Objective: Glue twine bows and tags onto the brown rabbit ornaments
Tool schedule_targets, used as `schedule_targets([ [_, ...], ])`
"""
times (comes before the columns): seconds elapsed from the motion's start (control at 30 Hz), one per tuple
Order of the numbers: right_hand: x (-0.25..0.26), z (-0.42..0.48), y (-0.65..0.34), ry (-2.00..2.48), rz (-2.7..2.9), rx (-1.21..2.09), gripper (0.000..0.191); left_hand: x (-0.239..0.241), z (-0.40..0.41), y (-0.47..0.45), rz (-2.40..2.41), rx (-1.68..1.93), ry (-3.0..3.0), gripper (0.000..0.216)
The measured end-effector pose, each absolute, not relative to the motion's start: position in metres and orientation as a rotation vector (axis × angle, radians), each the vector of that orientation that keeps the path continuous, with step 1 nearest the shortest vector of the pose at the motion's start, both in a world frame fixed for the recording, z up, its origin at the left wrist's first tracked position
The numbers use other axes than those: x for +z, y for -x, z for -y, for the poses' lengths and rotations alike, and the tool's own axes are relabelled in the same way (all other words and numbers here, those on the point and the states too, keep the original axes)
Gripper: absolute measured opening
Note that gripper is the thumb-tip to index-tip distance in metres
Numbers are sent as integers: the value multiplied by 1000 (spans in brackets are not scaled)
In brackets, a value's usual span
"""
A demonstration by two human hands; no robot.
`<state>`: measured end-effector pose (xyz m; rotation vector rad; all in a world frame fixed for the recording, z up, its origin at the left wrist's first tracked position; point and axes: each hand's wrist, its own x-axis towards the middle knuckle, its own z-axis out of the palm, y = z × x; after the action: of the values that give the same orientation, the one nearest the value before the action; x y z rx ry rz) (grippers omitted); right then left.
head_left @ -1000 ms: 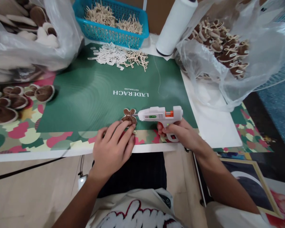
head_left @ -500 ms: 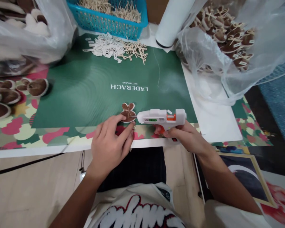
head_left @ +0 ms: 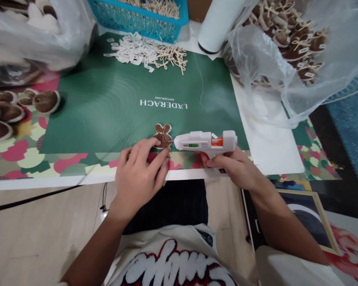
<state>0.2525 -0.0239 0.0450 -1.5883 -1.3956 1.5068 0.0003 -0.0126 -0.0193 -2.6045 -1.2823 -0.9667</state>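
A small brown bunny-shaped fabric piece [head_left: 164, 136] with a pale fuzzy edge and a bow lies on the green mat near its front edge, ears pointing away from me. The fingers of my left hand [head_left: 141, 169] grip its lower left side and hold it down. My right hand [head_left: 232, 169] is wrapped round the handle of a white and orange glue gun [head_left: 198, 141], with a finger at the orange trigger. The gun lies level, pointing left, and its nozzle tip meets the right side of the bunny piece. Whether glue is coming out is too small to tell.
White tags [head_left: 134, 49] and cream cord bows [head_left: 173, 55] lie in a pile before a blue basket [head_left: 143, 22]. Brown bunny pieces [head_left: 46, 101] sit at left beside a plastic bag [head_left: 74, 35]. Another bag [head_left: 256, 59] holds finished-looking tagged pieces, next to a white cylinder [head_left: 216, 28].
The whole scene sits slightly higher in my view. Both hands keep their grips, and the nozzle stays at the bunny piece's right side.
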Motion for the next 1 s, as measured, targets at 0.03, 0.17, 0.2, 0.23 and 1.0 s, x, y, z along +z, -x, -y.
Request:
schedule_targets([
  [0.03, 47, 24, -252, 1593, 1389, 1503, 6, -19, 13, -1, 1285, -964, 2606, 24],
  [0.17, 52, 26, -252, 1613, 1365, 1490, 6, -20, 13, -1, 1291, -958, 2610, 23],
  [0.2, 52, 27, -253, 1616, 1364, 1484, 5, -20, 13, -1, 1290, -963, 2609, 23],
  [0.23, 52, 27, -254, 1620, 1362, 1479, 5, -19, 13, -1, 1288, -970, 2607, 23],
  [1.0, 30, 49, -314, 1587, 664, 1124, 22, -20, 10, 4, 1274, -1008, 2630, 26],
])
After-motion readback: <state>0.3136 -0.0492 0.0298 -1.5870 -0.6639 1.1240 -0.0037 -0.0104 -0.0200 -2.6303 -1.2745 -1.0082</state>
